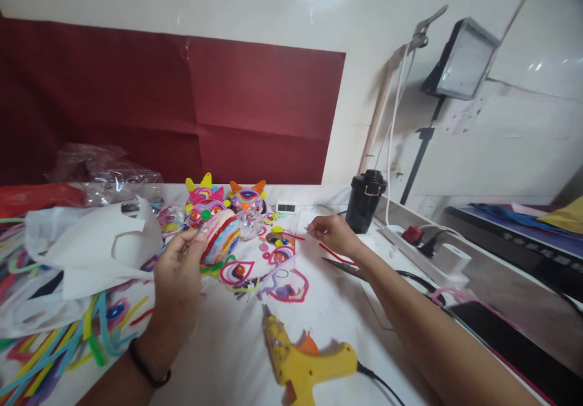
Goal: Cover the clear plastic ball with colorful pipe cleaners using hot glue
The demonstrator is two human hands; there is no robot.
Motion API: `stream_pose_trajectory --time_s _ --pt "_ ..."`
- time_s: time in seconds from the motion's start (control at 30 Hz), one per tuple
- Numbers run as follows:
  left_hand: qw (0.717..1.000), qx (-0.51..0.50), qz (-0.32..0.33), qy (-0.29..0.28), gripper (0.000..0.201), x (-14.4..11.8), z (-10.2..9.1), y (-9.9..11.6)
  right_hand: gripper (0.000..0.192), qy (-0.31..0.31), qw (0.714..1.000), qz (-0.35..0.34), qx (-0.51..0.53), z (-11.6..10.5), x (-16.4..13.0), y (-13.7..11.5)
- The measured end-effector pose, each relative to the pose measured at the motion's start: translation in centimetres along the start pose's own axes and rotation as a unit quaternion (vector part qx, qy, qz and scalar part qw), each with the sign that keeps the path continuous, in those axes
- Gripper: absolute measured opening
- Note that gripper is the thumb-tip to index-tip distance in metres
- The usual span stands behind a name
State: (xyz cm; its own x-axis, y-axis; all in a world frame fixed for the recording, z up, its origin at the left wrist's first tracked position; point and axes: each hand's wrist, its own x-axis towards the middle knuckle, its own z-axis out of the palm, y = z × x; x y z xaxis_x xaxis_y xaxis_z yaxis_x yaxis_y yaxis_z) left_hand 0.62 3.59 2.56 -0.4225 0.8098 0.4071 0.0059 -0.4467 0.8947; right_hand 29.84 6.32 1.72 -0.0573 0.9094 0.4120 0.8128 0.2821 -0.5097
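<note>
The left hand (180,266) pinches a round, rainbow-striped piece (222,239) by its left edge, thumb and fingers close together. The piece is up off to the right of that hand, and its stripes slant from low on the left to high on the right. A green ball (206,214) sits by its top edge.

The right hand (334,233) is well apart from the striped piece, over on the right. Its fingers curl in toward the thumb — I cannot tell if they hold something small.

Between the hands lies a thin red stick (294,236). Its long way runs from side to side, and its right end points toward the right hand. The right hand is much nearer to it than the left.

A red strip (334,253) and a dark, pointed tool (341,267) lie just below the right hand and wrist. Fuzzy eye shapes (237,272) with pink edges lie on the white table (218,345), to the right of the left hand. Nearer to the person is a yellow glue gun (298,366) — its tip points away, a bit to the left, and no hand touches it.
</note>
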Motion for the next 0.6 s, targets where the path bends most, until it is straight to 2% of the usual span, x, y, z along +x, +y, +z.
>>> stream_pose_trajectory --time_s 0.1,0.2,0.43,0.6 --pt "0.999 -0.035 -0.002 0.024 0.013 0.9 -0.3 0.6 0.011 0.005 1.000 0.012 -0.015 0.7 0.4 0.1" --pt "0.996 -0.073 0.043 0.037 0.008 2.5 -0.9 1.3 0.017 -0.032 0.999 -0.005 0.008 1.5 0.4 -1.3" --pt "0.983 -0.091 0.137 0.081 0.008 4.7 -3.1 3.3 0.024 -0.160 0.978 -0.121 0.063 5.2 0.4 -7.8" --pt "0.979 -0.076 0.156 0.102 0.002 4.7 -4.7 2.0 0.013 -0.178 0.970 -0.163 0.014 9.1 2.6 -11.3"
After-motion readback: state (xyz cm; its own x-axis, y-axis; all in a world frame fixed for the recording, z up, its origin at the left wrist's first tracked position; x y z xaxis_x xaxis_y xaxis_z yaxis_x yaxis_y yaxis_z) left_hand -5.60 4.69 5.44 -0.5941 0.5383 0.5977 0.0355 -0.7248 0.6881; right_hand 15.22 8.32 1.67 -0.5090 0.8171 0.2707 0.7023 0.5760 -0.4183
